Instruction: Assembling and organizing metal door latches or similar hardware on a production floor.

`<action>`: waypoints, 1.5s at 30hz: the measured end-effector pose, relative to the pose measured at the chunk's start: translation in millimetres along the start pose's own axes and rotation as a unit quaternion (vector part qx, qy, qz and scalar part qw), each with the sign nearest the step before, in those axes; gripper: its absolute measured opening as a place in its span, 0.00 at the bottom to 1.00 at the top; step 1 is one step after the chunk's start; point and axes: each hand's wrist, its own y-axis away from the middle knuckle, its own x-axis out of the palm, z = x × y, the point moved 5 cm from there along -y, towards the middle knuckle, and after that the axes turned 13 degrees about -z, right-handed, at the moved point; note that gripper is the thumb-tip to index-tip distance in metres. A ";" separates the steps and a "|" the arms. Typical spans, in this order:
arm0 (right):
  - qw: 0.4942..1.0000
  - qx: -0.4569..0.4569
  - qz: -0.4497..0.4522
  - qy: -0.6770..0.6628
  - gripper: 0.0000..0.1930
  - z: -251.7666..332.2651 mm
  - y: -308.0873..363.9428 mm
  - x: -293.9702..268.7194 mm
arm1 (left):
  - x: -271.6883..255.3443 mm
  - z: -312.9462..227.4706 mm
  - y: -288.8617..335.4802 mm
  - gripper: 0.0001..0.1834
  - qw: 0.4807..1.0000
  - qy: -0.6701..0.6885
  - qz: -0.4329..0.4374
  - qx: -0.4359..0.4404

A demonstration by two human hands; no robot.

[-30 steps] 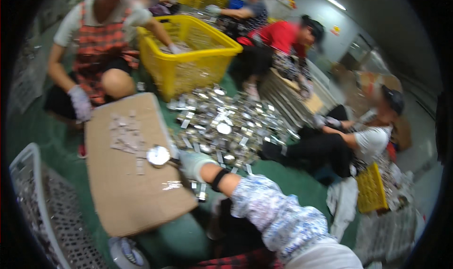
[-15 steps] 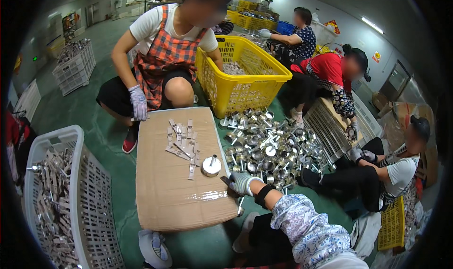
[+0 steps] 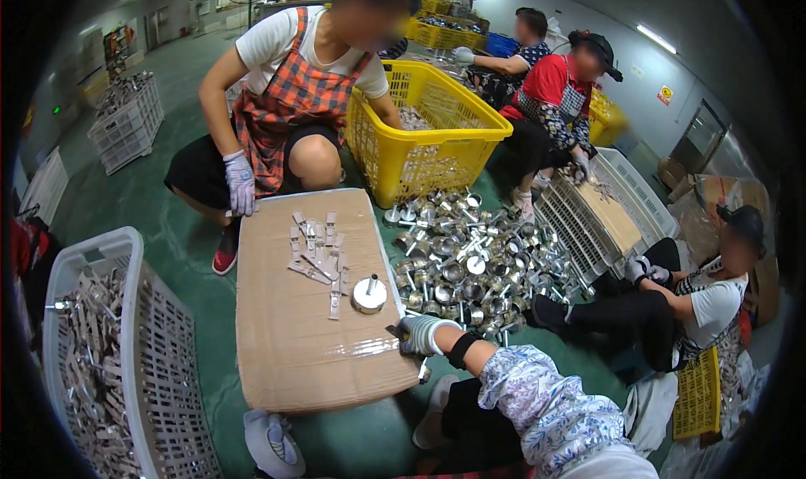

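Note:
My right hand (image 3: 417, 335), in a grey striped glove, is at the right edge of a cardboard sheet (image 3: 311, 361). Its fingers are curled, with a small dark piece showing at their tips; I cannot make out what it is. Just beyond it on the sheet stands a round metal cup with an upright stem (image 3: 369, 295). Several flat metal clips (image 3: 311, 236) lie loosely grouped to its left. Below my hand, a stemmed metal part (image 3: 424, 371) shows at the sheet's edge. My left hand is out of view.
Stemmed metal cups (image 3: 470, 265) form a heap on the green floor. A yellow basket (image 3: 437, 135) is behind it, a co-worker (image 3: 290, 93) reaching in. At left stands a white crate (image 3: 168, 361) of metal strips. More co-workers sit at right beside a grey crate (image 3: 579, 227).
My right hand has shifted slightly left over the cardboard's edge. The co-worker in red has raised their head and upper body. The cup and clips on the cardboard keep their arrangement.

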 end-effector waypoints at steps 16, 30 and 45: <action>0.995 -0.056 0.018 0.075 0.19 10.9 7.0 5.8 | 7.4 13.2 4.3 0.11 0.992 0.095 -0.030 -0.080; 0.991 -0.061 0.000 0.123 0.18 21.4 15.7 2.2 | 39.0 91.7 68.5 0.16 0.856 0.333 -0.078 -0.387; 0.986 -0.061 -0.025 0.152 0.18 24.1 19.6 2.0 | 13.4 22.1 14.1 0.12 0.994 0.051 0.017 -0.097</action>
